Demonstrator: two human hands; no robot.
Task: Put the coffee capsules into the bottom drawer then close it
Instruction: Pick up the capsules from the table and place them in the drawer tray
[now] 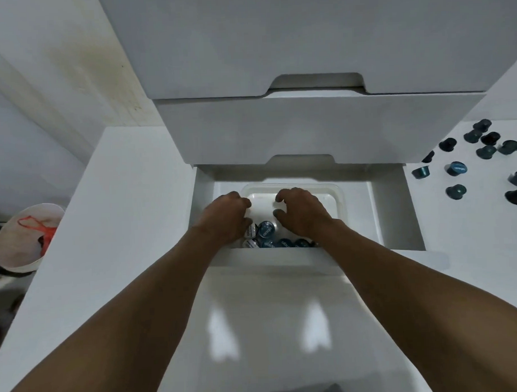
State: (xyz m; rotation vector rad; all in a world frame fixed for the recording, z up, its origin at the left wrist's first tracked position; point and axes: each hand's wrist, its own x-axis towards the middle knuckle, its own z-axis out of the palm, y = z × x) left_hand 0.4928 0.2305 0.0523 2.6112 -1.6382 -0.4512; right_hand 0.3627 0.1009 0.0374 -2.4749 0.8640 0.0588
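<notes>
Head view: both hands reach into the open bottom drawer [398, 208], a smooth white box, above a clear, round-cornered plastic tray [337, 193]. The left hand [225, 217] is curled knuckles-up with its fingertips hidden, so its grip cannot be told. The right hand [303, 213] hangs loosely curled, thumb apart, nothing between. Round teal capsules [265, 228] lie along the tray's near side. Loose capsules [455, 168], small tapered cups, are scattered on the white top at right.

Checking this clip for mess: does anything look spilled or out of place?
Yes: dark teal coffee capsules lie scattered on the white surface right of the open white bottom drawer, some tipped sideways, outside its clear plastic tray.
</notes>
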